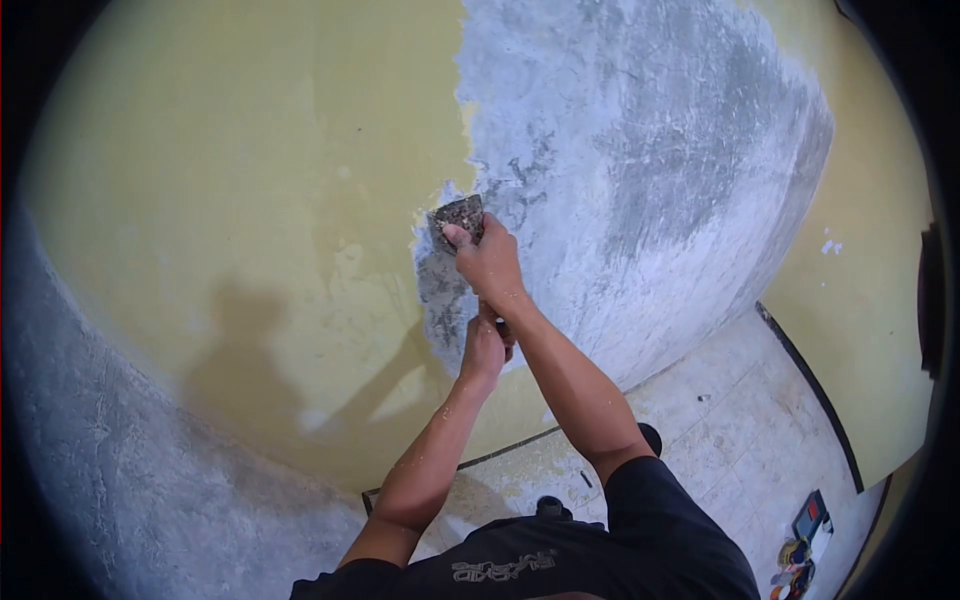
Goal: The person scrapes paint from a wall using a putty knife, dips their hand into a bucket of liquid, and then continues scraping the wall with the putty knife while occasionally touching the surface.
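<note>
Scraper [462, 211] held two-handed at the yellow paint's [380, 130] ragged edge.
Right hand [490, 265] pinches near the blade, left hand [484, 350] wraps lower on the handle, presumably for firmer pressure.

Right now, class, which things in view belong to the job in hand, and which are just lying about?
In the job: right hand, left hand, scraper, yellow paint, bare grey patch.

Lying about: small dark piece on the floor, jumbled items at lower right.
</note>
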Motion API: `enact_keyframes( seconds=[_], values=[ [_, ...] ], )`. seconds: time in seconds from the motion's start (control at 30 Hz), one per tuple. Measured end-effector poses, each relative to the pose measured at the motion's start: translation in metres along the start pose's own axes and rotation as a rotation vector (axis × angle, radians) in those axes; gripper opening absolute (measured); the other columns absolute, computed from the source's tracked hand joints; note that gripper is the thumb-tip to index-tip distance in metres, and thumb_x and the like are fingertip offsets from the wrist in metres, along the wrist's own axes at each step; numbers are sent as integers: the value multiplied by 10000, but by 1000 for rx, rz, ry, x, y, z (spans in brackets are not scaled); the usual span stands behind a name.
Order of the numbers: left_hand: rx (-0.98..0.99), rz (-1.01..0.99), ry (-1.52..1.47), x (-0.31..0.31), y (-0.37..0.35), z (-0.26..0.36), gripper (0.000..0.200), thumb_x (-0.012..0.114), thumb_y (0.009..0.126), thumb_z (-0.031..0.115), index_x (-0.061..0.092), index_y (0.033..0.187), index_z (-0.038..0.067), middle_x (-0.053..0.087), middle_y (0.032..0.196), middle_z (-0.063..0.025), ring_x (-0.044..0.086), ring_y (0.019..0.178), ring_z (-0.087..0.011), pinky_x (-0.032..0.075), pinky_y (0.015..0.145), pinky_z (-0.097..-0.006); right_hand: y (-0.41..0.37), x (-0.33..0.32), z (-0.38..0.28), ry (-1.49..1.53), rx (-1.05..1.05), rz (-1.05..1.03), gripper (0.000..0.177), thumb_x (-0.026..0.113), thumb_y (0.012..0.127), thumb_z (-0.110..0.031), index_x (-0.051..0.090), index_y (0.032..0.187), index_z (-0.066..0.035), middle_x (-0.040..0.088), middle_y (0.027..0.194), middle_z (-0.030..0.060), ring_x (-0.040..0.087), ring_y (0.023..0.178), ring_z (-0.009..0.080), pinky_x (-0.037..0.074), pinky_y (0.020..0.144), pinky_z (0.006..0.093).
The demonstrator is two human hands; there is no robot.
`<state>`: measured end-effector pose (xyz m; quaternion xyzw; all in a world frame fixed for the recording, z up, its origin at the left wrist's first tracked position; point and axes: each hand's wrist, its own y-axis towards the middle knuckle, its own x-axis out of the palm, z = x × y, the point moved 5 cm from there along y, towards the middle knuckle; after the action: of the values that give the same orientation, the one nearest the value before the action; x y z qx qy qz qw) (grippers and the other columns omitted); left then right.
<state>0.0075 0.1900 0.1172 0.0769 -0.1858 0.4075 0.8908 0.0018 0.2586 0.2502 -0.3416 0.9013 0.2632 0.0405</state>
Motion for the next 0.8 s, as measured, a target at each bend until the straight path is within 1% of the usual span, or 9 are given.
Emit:
enact_keyframes(
  seconds=[0.1,0.17,0.23,0.3,0.37,0.4,0.53,0.63,0.8],
  values=[
    [-7,136,49,9,-9,37,595,251,1021,555,433,652,124,307,514,54,271,416,-76,210,404,-269,8,15,-4,83,32,-40,381,663,863,-269,577,994,78,655,844,311,631,870,489,503,749,501],
    [182,168,146,-1,-2,64,604,288,1009,562,460,643,114,370,502,31,326,412,-90,242,404,-269,18,7,-42,45,-169,192,400,655,889,-326,599,966,62,665,772,251,671,724,373,502,683,419],
    [118,187,157,-6,-13,51,549,327,1003,563,488,717,122,390,521,38,343,428,-75,248,409,-255,18,12,-37,23,-261,191,404,638,903,-359,597,957,40,652,704,187,645,589,273,496,571,382],
    [79,178,189,-5,-7,50,523,366,990,579,521,782,126,433,545,37,386,448,-67,278,418,-244,10,8,-12,218,-9,-90,438,623,904,-341,568,1062,65,668,791,244,665,734,402,510,670,459],
    [-1,144,215,-12,-24,3,563,356,981,605,533,769,114,480,563,19,437,462,-81,328,430,-251,-26,5,28,419,209,-313,461,612,920,-395,556,1090,30,635,740,138,628,609,235,489,550,378],
    [-21,94,228,-17,-25,-13,583,347,979,615,539,766,108,504,576,9,462,472,-89,353,438,-256,-41,9,58,407,199,-325,456,605,937,-369,483,1171,3,592,736,75,560,571,130,456,491,303],
    [-27,102,268,-19,-44,-39,590,297,1016,547,565,783,76,550,642,-26,517,553,-108,389,495,-252,-98,2,104,621,159,-267,721,564,966,-233,119,1500,-39,582,742,53,544,601,144,472,582,296],
    [-37,107,328,-16,-46,-46,574,279,1035,507,566,806,65,538,647,-27,504,559,-108,391,513,-252,-109,-12,105,472,20,-200,794,568,959,-217,49,1551,-116,561,712,52,527,617,139,466,619,288],
    [-56,141,374,-1,-54,-57,515,295,1046,457,573,900,48,510,659,-13,459,555,-101,379,521,-247,-97,-23,104,304,-5,-382,658,590,948,-238,280,1518,-136,518,609,46,482,558,125,455,563,293]
  ],
)
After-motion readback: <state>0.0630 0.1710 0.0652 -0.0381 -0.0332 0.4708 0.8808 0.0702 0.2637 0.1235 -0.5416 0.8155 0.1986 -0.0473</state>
